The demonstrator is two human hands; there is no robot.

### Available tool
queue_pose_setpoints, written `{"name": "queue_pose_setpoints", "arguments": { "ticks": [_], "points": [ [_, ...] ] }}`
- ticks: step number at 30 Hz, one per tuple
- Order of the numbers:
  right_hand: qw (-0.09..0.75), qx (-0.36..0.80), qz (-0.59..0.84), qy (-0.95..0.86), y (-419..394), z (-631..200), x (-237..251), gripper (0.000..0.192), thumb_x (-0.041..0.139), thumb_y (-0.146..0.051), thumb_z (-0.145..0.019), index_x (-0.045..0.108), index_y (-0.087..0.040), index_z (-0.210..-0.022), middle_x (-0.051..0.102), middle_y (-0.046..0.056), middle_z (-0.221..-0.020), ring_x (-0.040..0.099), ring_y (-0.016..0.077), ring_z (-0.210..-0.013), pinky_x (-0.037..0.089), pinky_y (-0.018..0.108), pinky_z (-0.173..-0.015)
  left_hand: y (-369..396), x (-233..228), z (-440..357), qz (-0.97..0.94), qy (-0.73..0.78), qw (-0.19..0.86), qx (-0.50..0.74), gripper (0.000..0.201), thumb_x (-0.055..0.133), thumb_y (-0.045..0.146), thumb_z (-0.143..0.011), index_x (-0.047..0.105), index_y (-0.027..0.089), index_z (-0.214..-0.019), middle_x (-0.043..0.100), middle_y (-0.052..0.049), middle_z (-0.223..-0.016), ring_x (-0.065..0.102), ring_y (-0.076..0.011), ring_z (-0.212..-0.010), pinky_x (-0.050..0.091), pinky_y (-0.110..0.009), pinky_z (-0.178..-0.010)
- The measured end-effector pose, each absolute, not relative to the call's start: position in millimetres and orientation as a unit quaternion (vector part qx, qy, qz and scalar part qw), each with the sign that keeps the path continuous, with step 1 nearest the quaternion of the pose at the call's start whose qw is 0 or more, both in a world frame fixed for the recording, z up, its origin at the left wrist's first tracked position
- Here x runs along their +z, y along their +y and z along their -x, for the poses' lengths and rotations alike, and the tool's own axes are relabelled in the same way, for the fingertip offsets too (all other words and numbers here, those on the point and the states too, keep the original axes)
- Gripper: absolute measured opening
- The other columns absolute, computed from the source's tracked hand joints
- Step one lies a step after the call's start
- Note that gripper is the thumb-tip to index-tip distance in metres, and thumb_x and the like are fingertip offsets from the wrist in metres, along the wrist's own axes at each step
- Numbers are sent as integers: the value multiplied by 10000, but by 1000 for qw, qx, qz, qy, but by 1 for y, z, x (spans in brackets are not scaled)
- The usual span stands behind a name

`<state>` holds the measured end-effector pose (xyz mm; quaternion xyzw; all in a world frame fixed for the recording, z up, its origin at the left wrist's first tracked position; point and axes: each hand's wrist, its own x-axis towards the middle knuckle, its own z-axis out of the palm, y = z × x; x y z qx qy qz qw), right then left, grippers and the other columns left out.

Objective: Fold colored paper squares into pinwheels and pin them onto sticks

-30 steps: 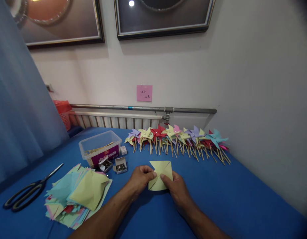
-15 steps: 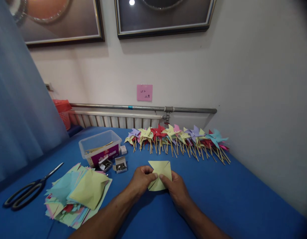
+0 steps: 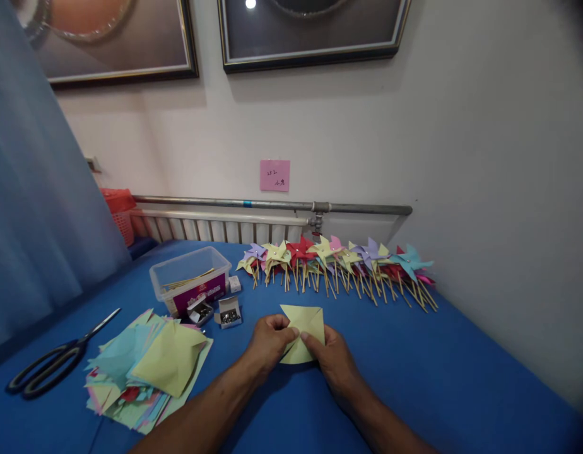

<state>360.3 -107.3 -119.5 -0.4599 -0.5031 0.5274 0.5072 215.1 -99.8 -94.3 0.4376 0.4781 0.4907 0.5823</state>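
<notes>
Where the blue table [image 3: 462, 378] meets the curtain at the far left, one pair of black scissors [image 3: 55, 362] is laid flat. Just right of them, a loose pile of coloured paper squares [image 3: 149, 372] is spread, too many to be counted. Farther back, one clear tub [image 3: 190, 277] holding sticks is set, with two small open boxes [image 3: 228, 313] of pins just in front of it. Along the far edge, a row of finished pinwheels [image 3: 336, 265] is lined up against the wall; their number cannot be told.

Near the middle, one yellow-green sheet [image 3: 303, 331] is held just above the table, its corners partly folded toward the centre. Its left edge is pinched by the left hand [image 3: 267, 343], fingers curled closed on it; its right part is gripped by the right hand [image 3: 334, 359], thumb pressed on top. Nothing is set between the hands and the pinwheels.
</notes>
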Motion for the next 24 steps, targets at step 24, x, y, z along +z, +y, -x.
{"name": "queue_pose_setpoints", "arguments": {
  "ticks": [24],
  "points": [
    [589, 500, 456, -442, -103, -359, -109, 413, 797, -539, -631, 557, -226, -756, 599, -37, -615, 522, 145, -525, 445, 261, -504, -101, -104, -220, -490, 506, 537, 464, 184, 669, 248, -612, 502, 188, -564, 496, 45, -481, 398, -86, -421, 293, -225, -436]
  ]
}}
